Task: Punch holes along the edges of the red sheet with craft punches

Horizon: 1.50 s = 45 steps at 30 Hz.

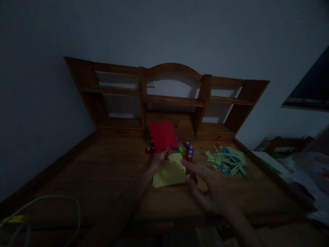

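Note:
My left hand (163, 155) is closed on the lower edge of a red sheet (162, 135) with a toothed left edge, holding it tilted above the desk. Below it lies a stack of pale yellow sheets (169, 175) with a few small dark spots near the top. To the right, my right hand (208, 187) hovers by the stack's right edge with thumb and index finger apart. Just beyond its fingertips stands a red googly-eyed figure (189, 158). A green googly-eyed figure (180, 149) and several purple ones (190, 151) stand behind the stack.
On the desk's right lies a heap of pale green and blue perforated plastic pieces (228, 160). Wooden shelves (174, 100) rise along the back. Another red googly-eyed figure (148, 150) stands left of the red sheet. A white cable (59, 196) loops at lower left.

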Motion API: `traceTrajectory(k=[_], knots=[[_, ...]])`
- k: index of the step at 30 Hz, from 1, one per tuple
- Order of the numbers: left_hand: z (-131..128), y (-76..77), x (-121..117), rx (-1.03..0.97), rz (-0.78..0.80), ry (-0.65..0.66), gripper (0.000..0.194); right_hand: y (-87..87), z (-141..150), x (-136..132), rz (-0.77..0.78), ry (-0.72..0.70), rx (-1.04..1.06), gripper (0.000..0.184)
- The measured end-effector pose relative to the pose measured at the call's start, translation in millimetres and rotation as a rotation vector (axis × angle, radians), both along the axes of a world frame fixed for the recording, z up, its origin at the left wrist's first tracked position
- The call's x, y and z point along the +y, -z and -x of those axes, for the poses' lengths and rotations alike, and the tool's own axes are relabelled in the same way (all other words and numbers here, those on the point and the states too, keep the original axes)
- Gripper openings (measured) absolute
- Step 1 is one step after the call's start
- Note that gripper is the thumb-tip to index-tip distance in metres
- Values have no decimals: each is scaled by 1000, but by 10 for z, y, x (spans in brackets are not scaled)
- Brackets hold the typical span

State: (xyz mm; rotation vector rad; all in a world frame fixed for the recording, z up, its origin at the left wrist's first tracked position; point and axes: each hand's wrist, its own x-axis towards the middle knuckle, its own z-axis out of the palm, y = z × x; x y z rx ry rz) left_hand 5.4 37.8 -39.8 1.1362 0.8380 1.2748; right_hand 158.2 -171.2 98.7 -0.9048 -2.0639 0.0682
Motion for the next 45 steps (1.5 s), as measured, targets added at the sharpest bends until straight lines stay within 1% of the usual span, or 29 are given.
traceTrajectory(k=[3,6,8,10,12,13,14,15,16,18,20,22,24,27,29,31,33,34,35,39,41,43,45], knots=[[0,29,44,14,26,-38,35,66,-72,55,-128,77,-155,58],[-6,51,73,12,23,-69,34,87,-129,105,-196,136,-228,59],[-9,54,68,12,23,-67,33,69,-165,142,-229,169,-250,56],[-8,44,45,13,31,-56,33,27,-222,210,-311,198,-268,47],[-3,17,13,10,42,-61,34,-32,-320,345,-441,213,-258,27],[0,-4,-3,6,46,-72,35,-63,-383,446,-519,204,-238,13],[5,-29,-19,3,47,-87,37,-90,-453,570,-549,225,-216,4],[11,-59,-33,-1,44,-109,39,-107,-526,712,-616,273,-167,10],[20,-92,-47,-4,45,-137,40,-111,-597,866,-650,321,-151,16],[44,-159,-71,-6,57,-200,43,-59,-720,1174,-617,436,-54,27],[76,-211,-88,-9,81,-273,45,70,-801,1425,-471,515,46,40],[109,-237,-91,-1,96,-332,48,252,-845,1585,-342,558,137,47],[136,-238,-76,-3,105,-365,50,443,-868,1664,-250,588,178,49],[162,-215,-32,-23,112,-377,51,661,-902,1706,-159,603,135,45],[168,-205,-6,-25,102,-384,52,740,-926,1721,-139,604,87,43],[167,-208,3,-34,108,-391,53,776,-939,1727,-125,597,30,43],[156,-229,-10,-53,129,-363,53,782,-930,1716,-126,593,-31,43],[147,-244,-24,-57,133,-321,52,779,-915,1702,-134,589,-60,43],[134,-261,-43,-54,128,-260,52,774,-892,1684,-145,583,-85,43],[61,-301,-145,-6,49,61,50,751,-746,1585,-157,520,-141,38],[20,-306,-200,13,11,176,47,743,-667,1547,-136,474,-163,34],[-13,-322,-254,31,-10,244,44,736,-604,1526,-121,438,-179,33],[-32,-363,-306,56,-36,284,44,732,-564,1522,-113,425,-177,34]])
